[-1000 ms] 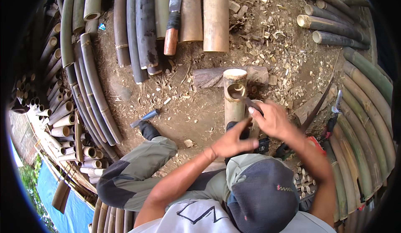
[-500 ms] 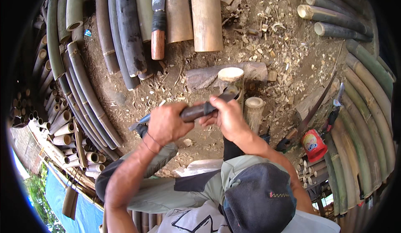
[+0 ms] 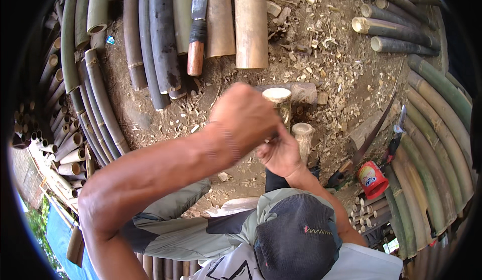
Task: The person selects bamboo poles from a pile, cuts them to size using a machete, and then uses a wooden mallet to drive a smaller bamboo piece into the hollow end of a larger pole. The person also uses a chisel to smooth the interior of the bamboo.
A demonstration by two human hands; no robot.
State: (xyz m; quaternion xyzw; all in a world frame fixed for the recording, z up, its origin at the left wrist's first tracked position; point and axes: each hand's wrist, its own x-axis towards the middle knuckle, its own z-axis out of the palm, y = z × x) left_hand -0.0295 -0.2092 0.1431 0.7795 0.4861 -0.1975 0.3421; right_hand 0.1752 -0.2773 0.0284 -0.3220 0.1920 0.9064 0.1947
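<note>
Seen from above, a person's left hand (image 3: pixel 246 117) and right hand (image 3: pixel 282 153) come together in front of the body, the left curled with its back to us; whether either is clamped on anything I cannot tell (the fingers are largely hidden). Just right of the left hand stands a bamboo piece (image 3: pixel 277 95), its pale cut end facing up toward the viewer, its long axis running from there back toward the person; the hands cover its lower part. Immediately right of the grip is a shorter bamboo post (image 3: pixel 303 132); just beyond, a log (image 3: pixel 304 93) lies crosswise. Farther right are a long dark-bladed tool (image 3: pixel 374 136) and a red container (image 3: pixel 370 173). Past the grip, to the left, a wooden-handled knife (image 3: pixel 196 54) lies among bamboo poles (image 3: pixel 251 24).
</note>
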